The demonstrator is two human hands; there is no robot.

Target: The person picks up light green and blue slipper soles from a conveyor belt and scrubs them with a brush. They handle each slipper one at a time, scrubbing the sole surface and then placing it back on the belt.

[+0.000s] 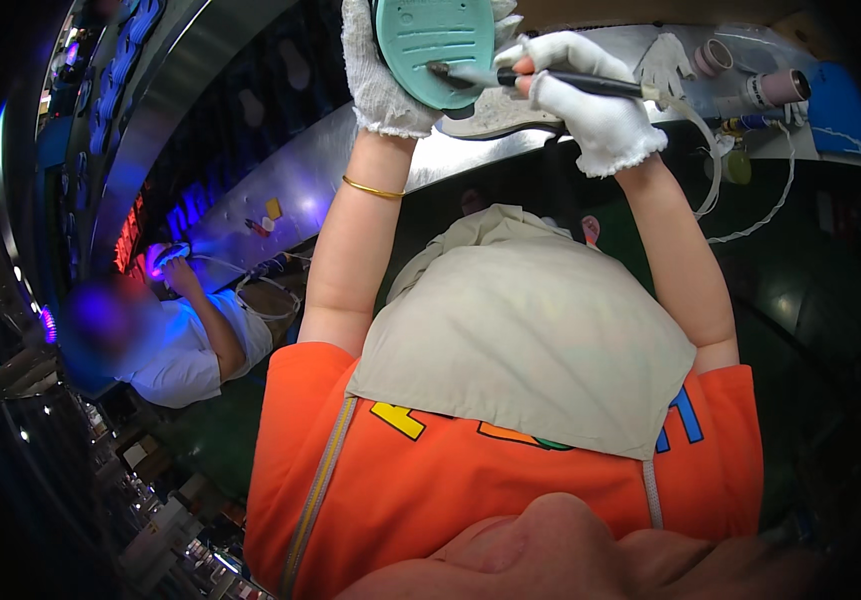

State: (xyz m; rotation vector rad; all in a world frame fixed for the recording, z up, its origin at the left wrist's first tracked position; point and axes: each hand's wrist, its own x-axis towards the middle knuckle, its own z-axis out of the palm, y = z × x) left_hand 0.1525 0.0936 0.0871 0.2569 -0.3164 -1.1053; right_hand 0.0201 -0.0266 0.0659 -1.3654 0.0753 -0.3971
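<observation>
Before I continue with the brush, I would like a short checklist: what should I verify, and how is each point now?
1. Green sole held by the left hand: ok, gripped at its edge.
2. Brush held by the right hand: ok.
3. Tube joined to the brush's rear end: ok, by what shows.
4. Right fingertips covered: not ok, bare skin shows past the glove.
5. Bristles touching the sole: cannot tell; they overlap it in this view.
</observation>
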